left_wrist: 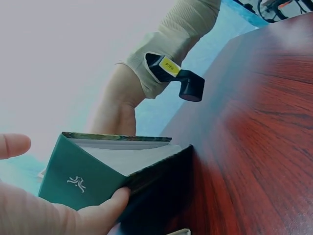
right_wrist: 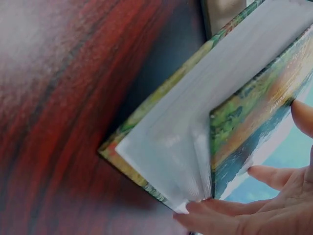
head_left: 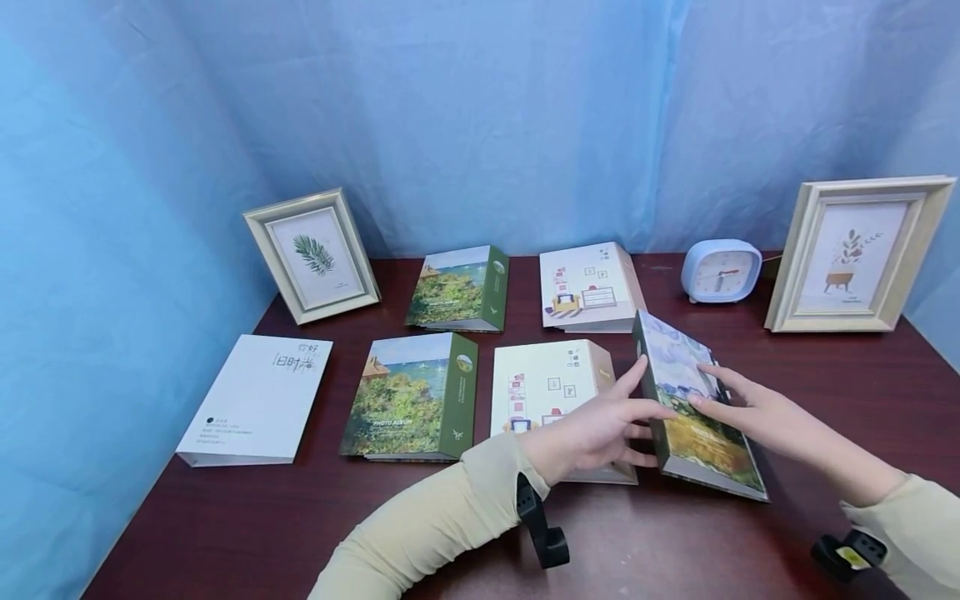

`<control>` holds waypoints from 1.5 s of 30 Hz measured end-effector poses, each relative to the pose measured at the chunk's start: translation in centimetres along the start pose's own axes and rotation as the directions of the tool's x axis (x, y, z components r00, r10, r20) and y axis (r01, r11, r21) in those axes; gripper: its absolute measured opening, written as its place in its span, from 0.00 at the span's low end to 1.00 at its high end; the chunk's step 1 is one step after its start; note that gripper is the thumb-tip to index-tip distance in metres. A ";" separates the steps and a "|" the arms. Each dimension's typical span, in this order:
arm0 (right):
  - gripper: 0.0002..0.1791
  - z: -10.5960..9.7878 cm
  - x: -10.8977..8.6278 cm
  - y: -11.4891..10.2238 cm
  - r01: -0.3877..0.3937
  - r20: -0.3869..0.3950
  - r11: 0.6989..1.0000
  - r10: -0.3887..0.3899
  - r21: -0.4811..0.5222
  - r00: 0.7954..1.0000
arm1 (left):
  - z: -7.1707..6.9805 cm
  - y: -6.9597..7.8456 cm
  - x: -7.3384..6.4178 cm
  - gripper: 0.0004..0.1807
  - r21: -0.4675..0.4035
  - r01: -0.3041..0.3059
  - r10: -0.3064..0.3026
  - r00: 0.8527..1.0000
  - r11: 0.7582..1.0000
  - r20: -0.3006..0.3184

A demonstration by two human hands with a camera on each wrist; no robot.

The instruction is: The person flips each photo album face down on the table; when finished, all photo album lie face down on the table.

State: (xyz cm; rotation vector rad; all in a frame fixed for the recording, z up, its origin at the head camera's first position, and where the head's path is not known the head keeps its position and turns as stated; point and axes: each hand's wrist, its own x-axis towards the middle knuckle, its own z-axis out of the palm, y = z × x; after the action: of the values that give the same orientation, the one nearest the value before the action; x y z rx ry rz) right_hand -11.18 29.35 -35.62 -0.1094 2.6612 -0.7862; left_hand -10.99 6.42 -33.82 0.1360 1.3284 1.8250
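A photo album [head_left: 693, 417] with a painted landscape cover and a dark green spine stands tilted at the right of the rows, its spine side raised. My left hand [head_left: 588, 429] grips it at the spine, one finger reaching over the front cover. In the left wrist view, a fingertip presses the lower edge of the green spine [left_wrist: 73, 171]. My right hand [head_left: 765, 417] holds the album from the opposite side, fingers on the cover and at the page edge. The right wrist view shows the pages [right_wrist: 171, 142] slightly spread between the covers.
Left of the held album lies a cream album [head_left: 525, 383], partly behind my left hand. Two seaside albums [head_left: 405, 392], [head_left: 450, 287], another cream album [head_left: 585, 287] and a white album [head_left: 255, 400] also lie there. Behind stand frames [head_left: 285, 250], [head_left: 817, 321] and a blue clock [head_left: 722, 271].
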 end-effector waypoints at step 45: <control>0.27 -5.0 -2.6 -0.1 0.243 -0.038 0.790 -0.269 0.562 0.962 | 3.5 -0.1 1.5 0.39 0.179 -0.086 0.088 0.996 0.980 -0.002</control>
State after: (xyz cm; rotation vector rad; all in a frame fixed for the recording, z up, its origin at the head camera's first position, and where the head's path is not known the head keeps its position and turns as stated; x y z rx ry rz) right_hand -10.57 32.27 -30.87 -0.3333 2.2791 -1.6068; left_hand -10.00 10.03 -33.00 0.2849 1.5136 1.7784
